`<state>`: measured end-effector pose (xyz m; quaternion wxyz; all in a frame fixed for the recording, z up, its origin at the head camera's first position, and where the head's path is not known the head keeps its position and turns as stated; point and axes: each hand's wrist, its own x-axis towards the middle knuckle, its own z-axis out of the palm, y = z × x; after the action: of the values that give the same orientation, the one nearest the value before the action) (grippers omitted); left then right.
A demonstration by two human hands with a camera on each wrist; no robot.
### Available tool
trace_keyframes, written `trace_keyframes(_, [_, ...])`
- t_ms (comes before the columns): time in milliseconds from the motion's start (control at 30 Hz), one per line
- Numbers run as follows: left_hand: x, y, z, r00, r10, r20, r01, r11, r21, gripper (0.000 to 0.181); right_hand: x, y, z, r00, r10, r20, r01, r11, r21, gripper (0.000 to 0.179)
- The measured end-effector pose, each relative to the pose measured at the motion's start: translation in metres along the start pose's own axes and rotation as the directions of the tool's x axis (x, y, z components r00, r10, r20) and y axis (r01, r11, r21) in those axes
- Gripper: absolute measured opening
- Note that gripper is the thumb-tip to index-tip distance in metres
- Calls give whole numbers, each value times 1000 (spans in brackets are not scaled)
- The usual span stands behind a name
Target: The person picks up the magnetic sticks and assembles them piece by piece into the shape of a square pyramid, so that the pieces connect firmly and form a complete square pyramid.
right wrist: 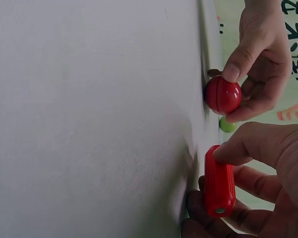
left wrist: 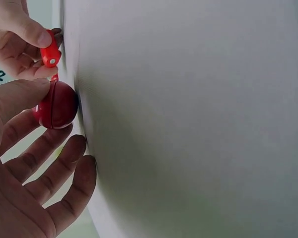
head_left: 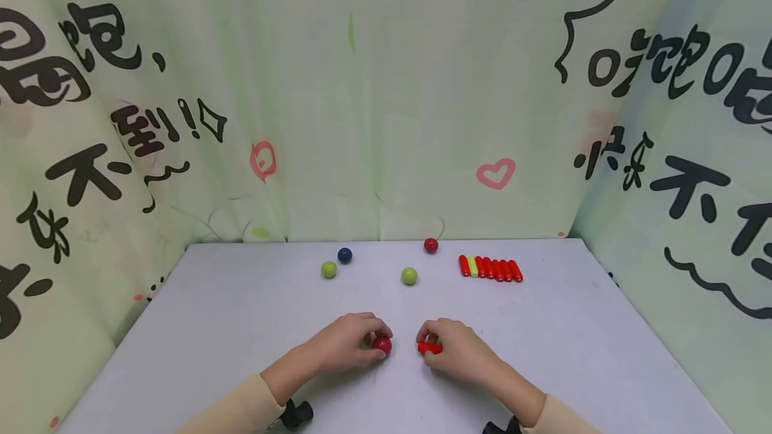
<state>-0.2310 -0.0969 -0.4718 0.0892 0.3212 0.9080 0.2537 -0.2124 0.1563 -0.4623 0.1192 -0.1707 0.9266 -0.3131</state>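
Between thumb and fingers, my left hand (head_left: 350, 341) pinches a shiny red ball (head_left: 382, 345) close over the table. A seam line runs round this ball (left wrist: 59, 105) in the left wrist view. Just to the right, my right hand (head_left: 457, 348) pinches a short red rod (head_left: 429, 347) with ribbed sides. In the right wrist view a small silvery dot shows on the end of the rod (right wrist: 219, 188). A narrow gap separates ball and rod in the head view.
Farther back on the white table (head_left: 241, 327) lie a blue ball (head_left: 344, 255), a green ball (head_left: 328, 269), another green ball (head_left: 409, 276) and a second red ball (head_left: 431, 245). A row of several red rods (head_left: 497, 270), with one yellow rod (head_left: 473, 266), lies back right. Printed curtains (head_left: 386, 119) surround the table.
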Motion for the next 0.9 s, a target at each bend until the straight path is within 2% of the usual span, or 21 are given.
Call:
trace_keyframes(300, [1, 2, -1, 1000, -1, 5, 1, 1000, 13, 27, 4, -11, 6, 998, -53, 23, 52, 998, 36, 22])
trace_keyframes(900, [3, 4, 0, 1000, 24, 7, -24, 1000, 12, 26, 6, -19, 11, 997, -65, 47, 62, 996, 58, 24])
